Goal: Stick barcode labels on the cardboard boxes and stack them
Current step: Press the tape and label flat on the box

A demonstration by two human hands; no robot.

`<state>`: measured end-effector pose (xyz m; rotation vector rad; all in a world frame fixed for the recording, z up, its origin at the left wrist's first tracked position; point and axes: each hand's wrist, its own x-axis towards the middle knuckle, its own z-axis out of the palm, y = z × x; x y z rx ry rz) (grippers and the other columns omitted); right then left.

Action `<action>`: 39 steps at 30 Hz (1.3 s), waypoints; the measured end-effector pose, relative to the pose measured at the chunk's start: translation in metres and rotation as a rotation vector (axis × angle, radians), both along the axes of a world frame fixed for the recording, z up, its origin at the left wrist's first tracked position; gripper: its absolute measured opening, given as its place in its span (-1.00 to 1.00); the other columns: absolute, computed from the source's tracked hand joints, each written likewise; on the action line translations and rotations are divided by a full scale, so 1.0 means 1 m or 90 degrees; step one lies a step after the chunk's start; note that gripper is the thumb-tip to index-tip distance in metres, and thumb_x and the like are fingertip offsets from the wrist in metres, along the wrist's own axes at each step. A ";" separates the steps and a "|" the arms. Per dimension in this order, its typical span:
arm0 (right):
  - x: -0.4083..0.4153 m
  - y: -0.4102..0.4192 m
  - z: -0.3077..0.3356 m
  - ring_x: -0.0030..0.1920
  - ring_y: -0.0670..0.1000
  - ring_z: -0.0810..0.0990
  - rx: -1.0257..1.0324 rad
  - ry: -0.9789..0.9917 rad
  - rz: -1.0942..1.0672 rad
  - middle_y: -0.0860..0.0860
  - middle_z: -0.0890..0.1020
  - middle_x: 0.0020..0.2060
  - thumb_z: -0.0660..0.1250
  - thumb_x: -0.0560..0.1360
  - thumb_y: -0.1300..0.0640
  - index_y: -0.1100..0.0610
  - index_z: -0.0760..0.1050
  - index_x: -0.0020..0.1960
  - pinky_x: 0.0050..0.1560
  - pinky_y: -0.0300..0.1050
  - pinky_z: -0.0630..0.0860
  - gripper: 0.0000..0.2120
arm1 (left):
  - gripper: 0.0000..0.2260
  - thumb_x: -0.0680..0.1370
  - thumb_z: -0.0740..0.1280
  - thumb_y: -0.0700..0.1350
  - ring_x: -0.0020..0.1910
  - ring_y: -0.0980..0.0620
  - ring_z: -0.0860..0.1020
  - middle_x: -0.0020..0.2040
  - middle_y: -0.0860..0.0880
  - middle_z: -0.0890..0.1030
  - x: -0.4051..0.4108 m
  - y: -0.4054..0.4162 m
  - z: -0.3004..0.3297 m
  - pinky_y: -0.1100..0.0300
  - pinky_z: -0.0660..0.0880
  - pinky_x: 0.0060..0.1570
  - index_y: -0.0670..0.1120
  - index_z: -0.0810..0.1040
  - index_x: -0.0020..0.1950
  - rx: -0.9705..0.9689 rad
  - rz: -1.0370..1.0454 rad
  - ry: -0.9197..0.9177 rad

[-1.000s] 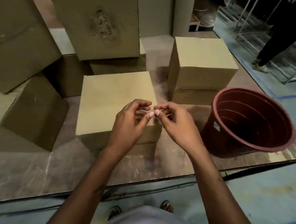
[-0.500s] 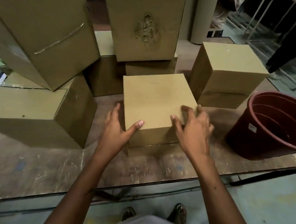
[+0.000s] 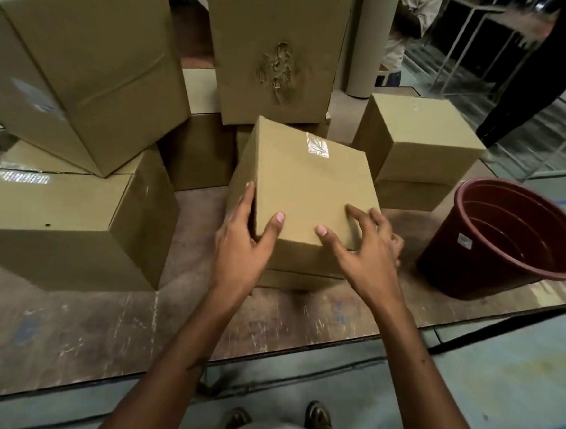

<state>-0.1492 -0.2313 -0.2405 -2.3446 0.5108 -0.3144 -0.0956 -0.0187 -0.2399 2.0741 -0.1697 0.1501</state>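
A small cardboard box (image 3: 305, 185) sits tilted in the middle of the table, its far edge raised. A shiny clear-taped label (image 3: 318, 147) is stuck near its far edge. My left hand (image 3: 243, 241) grips the box's near left corner, thumb on top and fingers down the left side. At the near right corner my right hand (image 3: 363, 250) holds the box, thumb and fingers spread over top and right side. A flatter box (image 3: 300, 276) lies beneath it.
Large cardboard boxes (image 3: 81, 56) pile up at the left and back. A torn box (image 3: 276, 53) stands behind. Another small box stack (image 3: 420, 147) is at the right, beside a dark red bucket (image 3: 507, 240). The table edge (image 3: 333, 341) is near me. People stand at far right.
My hands left off pinching something small between them and took the box by its near corners. The box has tilted up, now showing the label on top.
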 end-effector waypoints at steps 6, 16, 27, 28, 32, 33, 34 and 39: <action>-0.005 0.002 -0.031 0.57 0.05 0.36 0.177 0.004 0.031 -0.05 0.37 0.59 0.12 0.47 -0.67 -0.24 0.32 0.62 0.56 0.20 0.36 -0.15 | -0.26 0.68 0.30 0.30 0.68 0.01 0.21 0.72 0.02 0.25 0.002 -0.022 0.039 -0.01 0.15 0.68 0.00 0.17 0.75 0.160 -0.059 -0.149; -0.015 -0.017 -0.019 0.52 -0.15 0.45 0.234 -0.149 0.079 -0.11 0.51 0.53 0.07 0.74 -0.29 -0.09 0.38 0.63 0.45 -0.13 0.43 -0.45 | -0.21 0.63 0.31 0.31 0.72 0.08 0.11 0.74 0.01 0.19 -0.014 -0.081 0.026 0.07 0.05 0.71 -0.04 0.19 0.74 0.227 -0.316 -0.140; -0.004 -0.041 0.012 0.48 0.04 0.54 0.056 -0.072 0.088 0.05 0.55 0.52 0.32 0.74 0.06 0.12 0.36 0.65 0.48 0.06 0.51 -0.49 | -0.47 0.57 0.53 0.09 0.47 0.10 0.50 0.47 0.05 0.58 0.004 -0.049 0.001 0.06 0.44 0.49 -0.05 0.59 0.51 0.164 -0.295 -0.193; -0.001 -0.042 0.013 0.52 0.08 0.50 0.012 -0.060 0.087 0.09 0.51 0.55 0.29 0.75 0.10 0.15 0.36 0.65 0.54 0.06 0.45 -0.51 | -0.47 0.58 0.51 0.12 0.46 0.10 0.51 0.47 0.06 0.59 0.006 -0.044 -0.002 0.04 0.45 0.48 -0.03 0.59 0.51 0.179 -0.283 -0.197; 0.010 -0.051 0.007 0.68 0.12 0.24 -0.078 0.008 0.131 0.06 0.20 0.72 0.13 0.80 0.11 0.07 0.40 0.64 0.66 0.01 0.18 -0.58 | -0.46 0.58 0.42 0.27 0.50 0.07 0.47 0.52 0.10 0.53 0.018 -0.024 -0.017 -0.10 0.44 0.48 0.09 0.57 0.52 0.259 -0.238 -0.199; 0.011 -0.054 0.003 0.69 0.12 0.20 -0.114 0.004 0.155 0.03 0.15 0.73 0.12 0.80 0.08 0.04 0.41 0.63 0.68 0.05 0.17 -0.58 | -0.47 0.58 0.41 0.28 0.52 0.04 0.46 0.53 0.09 0.52 0.019 -0.020 -0.020 -0.12 0.41 0.51 0.10 0.58 0.51 0.270 -0.220 -0.197; 0.012 -0.056 0.000 0.71 0.13 0.15 -0.158 -0.003 0.183 0.00 0.13 0.74 0.11 0.80 0.03 0.02 0.39 0.65 0.69 0.11 0.17 -0.57 | -0.47 0.58 0.39 0.30 0.54 0.02 0.43 0.54 0.07 0.51 0.020 -0.016 -0.022 -0.15 0.36 0.54 0.12 0.58 0.50 0.281 -0.203 -0.191; 0.013 -0.049 -0.008 0.75 0.03 -0.07 -0.337 0.047 0.245 -0.05 0.01 0.75 -0.18 0.69 -0.46 -0.09 0.02 0.76 0.73 0.16 -0.05 -0.25 | -0.48 0.57 0.34 0.35 0.68 0.08 0.23 0.62 0.13 0.39 0.022 -0.012 -0.024 -0.36 -0.12 0.62 0.26 0.52 0.51 0.349 -0.170 -0.148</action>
